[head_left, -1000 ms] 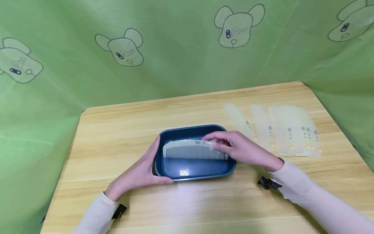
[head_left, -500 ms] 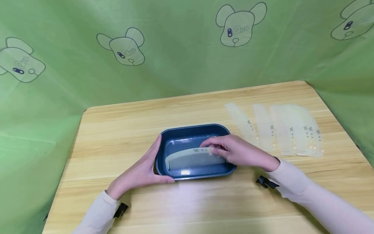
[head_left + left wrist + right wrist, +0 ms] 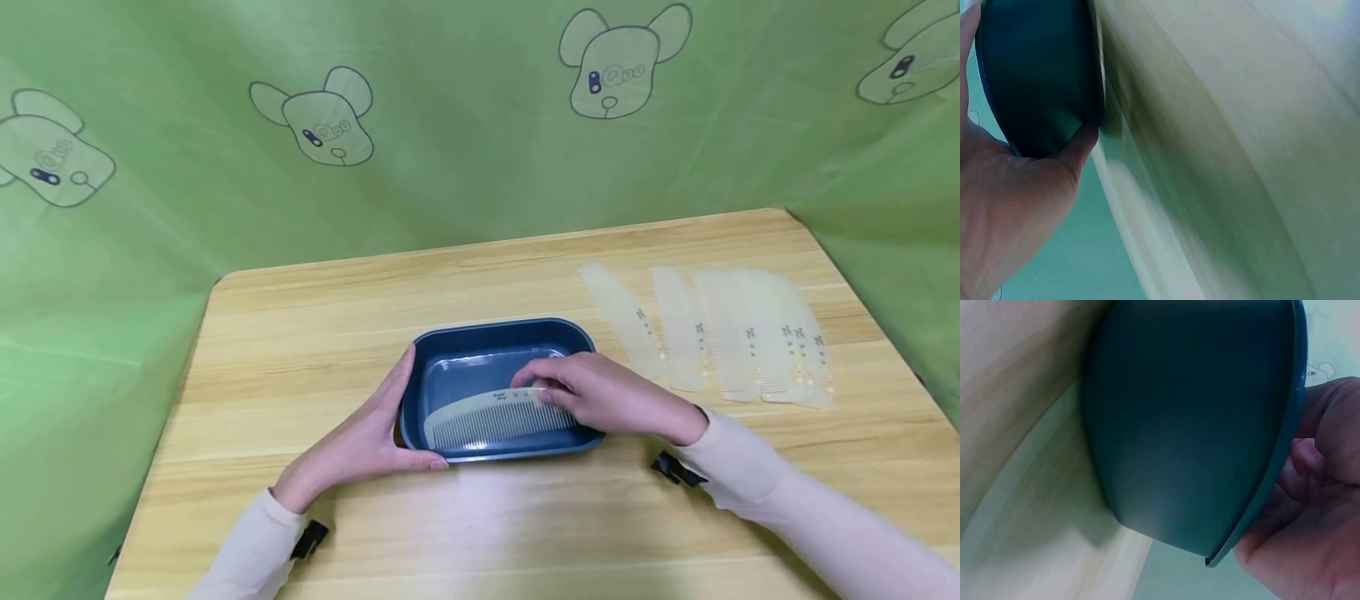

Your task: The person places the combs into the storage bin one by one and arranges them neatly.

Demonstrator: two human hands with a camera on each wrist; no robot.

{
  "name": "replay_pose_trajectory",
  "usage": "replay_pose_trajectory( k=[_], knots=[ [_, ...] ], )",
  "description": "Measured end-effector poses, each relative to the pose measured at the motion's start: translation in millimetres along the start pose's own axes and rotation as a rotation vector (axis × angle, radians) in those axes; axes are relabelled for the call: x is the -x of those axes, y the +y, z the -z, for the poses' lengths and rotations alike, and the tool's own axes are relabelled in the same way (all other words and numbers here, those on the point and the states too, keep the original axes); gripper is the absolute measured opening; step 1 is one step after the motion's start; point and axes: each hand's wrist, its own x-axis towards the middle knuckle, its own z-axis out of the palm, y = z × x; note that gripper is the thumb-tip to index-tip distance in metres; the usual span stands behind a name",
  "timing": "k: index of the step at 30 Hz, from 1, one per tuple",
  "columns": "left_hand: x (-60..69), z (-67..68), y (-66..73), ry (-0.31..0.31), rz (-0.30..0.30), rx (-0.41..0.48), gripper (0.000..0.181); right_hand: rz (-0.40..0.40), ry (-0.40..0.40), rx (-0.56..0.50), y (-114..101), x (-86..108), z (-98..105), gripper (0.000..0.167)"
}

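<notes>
A dark blue tray with rounded corners and raised walls stands on the table. My left hand holds its left end, the thumb along the front wall and the fingers at the back left corner. Inside the tray, a pale translucent comb leans toward the front wall with its teeth downward. My right hand pinches that comb near its right end between thumb and fingers. In the right wrist view the tray's outer wall hides the comb.
Several similar pale combs lie on the wooden table to the right: one tilted comb, another comb beside it, and an overlapping group of combs. A green printed curtain hangs behind the table.
My right hand has lowered the comb into the tray and brought it nearer the front wall. My left hand stays in place on the tray.
</notes>
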Motion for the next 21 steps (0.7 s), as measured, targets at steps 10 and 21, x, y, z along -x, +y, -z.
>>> replay_pose_trajectory(
  k=[10,21],
  knots=[
    [0.4,-0.7,-1.5,-0.004,0.001,-0.004,0.146,-0.013,-0.007,0.199,-3,-2.3,-11,0.018],
    [0.1,-0.9,-0.8,-0.002,0.004,0.004,0.146,0.021,0.030,0.309,-5,-3.8,-18,0.016]
  ],
)
